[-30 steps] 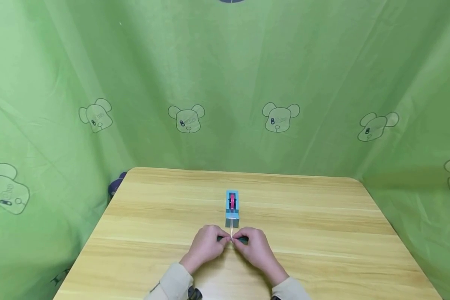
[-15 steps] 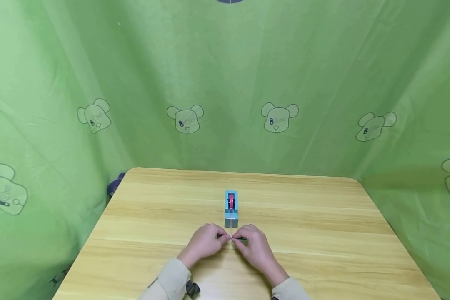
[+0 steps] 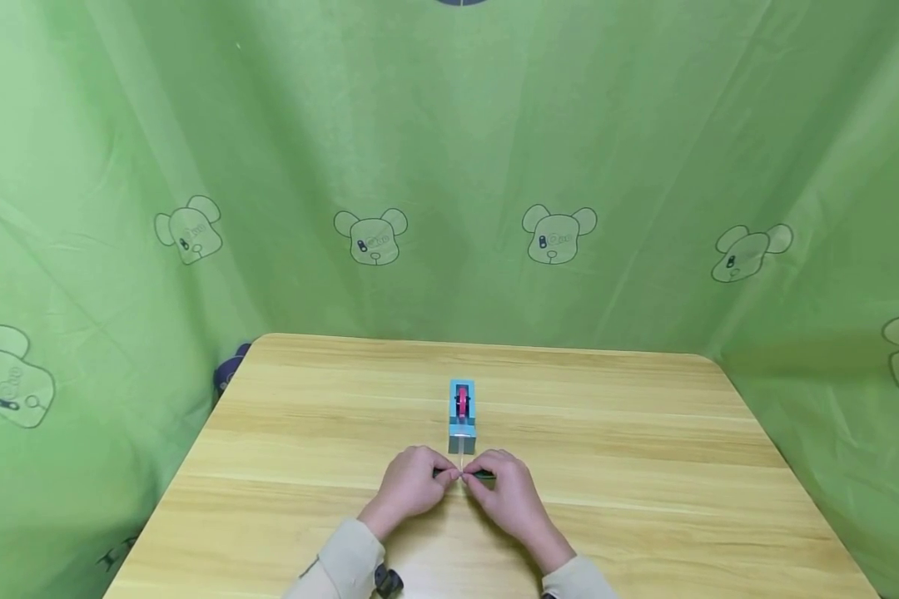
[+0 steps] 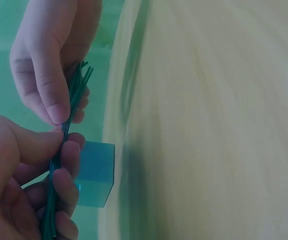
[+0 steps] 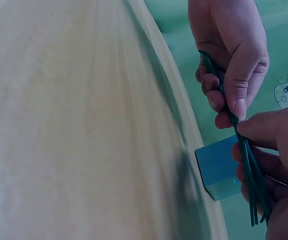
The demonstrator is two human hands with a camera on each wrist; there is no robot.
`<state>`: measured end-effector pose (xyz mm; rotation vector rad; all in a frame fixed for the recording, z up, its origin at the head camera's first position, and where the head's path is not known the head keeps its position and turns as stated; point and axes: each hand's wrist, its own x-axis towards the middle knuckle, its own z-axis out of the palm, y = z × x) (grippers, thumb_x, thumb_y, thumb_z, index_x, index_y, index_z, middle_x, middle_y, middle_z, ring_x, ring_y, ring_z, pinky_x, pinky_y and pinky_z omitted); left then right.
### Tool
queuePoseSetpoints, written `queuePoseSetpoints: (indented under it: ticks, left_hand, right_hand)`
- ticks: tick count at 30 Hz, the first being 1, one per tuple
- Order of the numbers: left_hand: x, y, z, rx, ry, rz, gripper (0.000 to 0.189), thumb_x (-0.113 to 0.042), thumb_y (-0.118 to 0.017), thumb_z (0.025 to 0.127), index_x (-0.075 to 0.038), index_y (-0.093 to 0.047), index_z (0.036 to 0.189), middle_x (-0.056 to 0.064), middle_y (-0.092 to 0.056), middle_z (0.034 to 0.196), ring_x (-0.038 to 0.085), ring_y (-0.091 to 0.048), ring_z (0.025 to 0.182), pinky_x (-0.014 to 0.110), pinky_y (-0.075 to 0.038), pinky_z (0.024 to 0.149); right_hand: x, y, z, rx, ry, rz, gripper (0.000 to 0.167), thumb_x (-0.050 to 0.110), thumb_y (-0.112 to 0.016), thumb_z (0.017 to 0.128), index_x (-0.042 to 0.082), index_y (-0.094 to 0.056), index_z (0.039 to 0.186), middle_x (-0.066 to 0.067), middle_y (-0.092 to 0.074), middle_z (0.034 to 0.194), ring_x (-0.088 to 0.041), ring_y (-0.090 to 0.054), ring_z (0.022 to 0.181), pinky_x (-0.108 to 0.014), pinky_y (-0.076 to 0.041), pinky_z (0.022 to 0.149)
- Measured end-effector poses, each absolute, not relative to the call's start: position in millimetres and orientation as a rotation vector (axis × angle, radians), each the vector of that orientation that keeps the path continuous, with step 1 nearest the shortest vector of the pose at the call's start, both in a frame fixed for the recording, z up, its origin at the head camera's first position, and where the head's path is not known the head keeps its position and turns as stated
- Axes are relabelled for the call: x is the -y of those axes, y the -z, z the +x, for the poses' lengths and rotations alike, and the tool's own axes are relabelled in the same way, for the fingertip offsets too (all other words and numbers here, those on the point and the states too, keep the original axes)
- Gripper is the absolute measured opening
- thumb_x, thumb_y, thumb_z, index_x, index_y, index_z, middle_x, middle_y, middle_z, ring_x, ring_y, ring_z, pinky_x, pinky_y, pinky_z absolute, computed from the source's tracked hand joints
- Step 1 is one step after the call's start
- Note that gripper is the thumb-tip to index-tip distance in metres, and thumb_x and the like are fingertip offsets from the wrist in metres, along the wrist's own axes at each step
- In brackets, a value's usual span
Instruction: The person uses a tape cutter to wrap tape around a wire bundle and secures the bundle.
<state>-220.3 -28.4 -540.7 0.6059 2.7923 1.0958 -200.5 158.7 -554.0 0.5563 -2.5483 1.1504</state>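
A bundle of thin green strands, perhaps wires or twist ties, is held level between both hands in front of a blue tape dispenser. My left hand pinches the bundle near its middle, thumb against fingers. Close beside it, my right hand pinches the same bundle, the fingertips of both hands nearly meeting. A narrow clear tape strip runs from the dispenser's front edge to the fingertips. Loose strand ends stick out past the right hand's fingers. Whether the tape sticks to the bundle is hidden by the fingers.
The dispenser carries a pink tape roll and stands on the wooden table, just beyond the hands. A green curtain with printed bear heads hangs around the table's back and sides.
Both hands keep their pinch at almost the same spot. The tape strip looks a little straighter than a second ago.
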Motion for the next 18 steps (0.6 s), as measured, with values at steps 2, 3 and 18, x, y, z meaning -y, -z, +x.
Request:
queuePoseSetpoints:
  ticks: [2, 3, 18]
  left_hand:
    - [27.9, 540.6, -220.1, -2.800, -1.102, 0.597, 0.010, -0.026, -0.071, 0.091, -0.022, -0.080, 0.094, -0.010, -0.074, 0.089, 0.002, -0.055, 0.062, 0.026, -0.046, 0.064]
    - [27.6, 540.7, -220.0, -2.807, -1.105, 0.593, 0.010, -0.027, -0.072, 0.091, -0.022, -0.080, 0.094, -0.010, -0.074, 0.091, 0.003, -0.058, 0.066, 0.027, -0.047, 0.066]
    - [27.3, 544.9, -220.0, -2.914, -1.108, 0.663, 0.007, -0.025, -0.075, 0.088, -0.023, -0.081, 0.093, -0.012, -0.073, 0.090, 0.007, -0.066, 0.084, 0.031, -0.053, 0.076]
  right_hand:
    - [-158.8, 552.2, -201.0, 2.570, -1.171, 0.537, 0.017, 0.005, -0.082, 0.079, 0.019, -0.073, 0.083, 0.017, -0.067, 0.083, -0.006, -0.062, 0.084, -0.035, -0.053, 0.081]
    - [-158.9, 551.1, -201.4, 2.583, -1.179, 0.523, 0.017, 0.006, -0.081, 0.079, 0.020, -0.073, 0.083, 0.017, -0.066, 0.083, -0.006, -0.062, 0.084, -0.035, -0.053, 0.082]
    - [-160.2, 543.5, -203.5, 2.738, -1.169, 0.514, 0.012, 0.022, -0.075, 0.090, 0.010, -0.075, 0.089, 0.009, -0.071, 0.086, -0.008, -0.066, 0.083, -0.032, -0.055, 0.079]
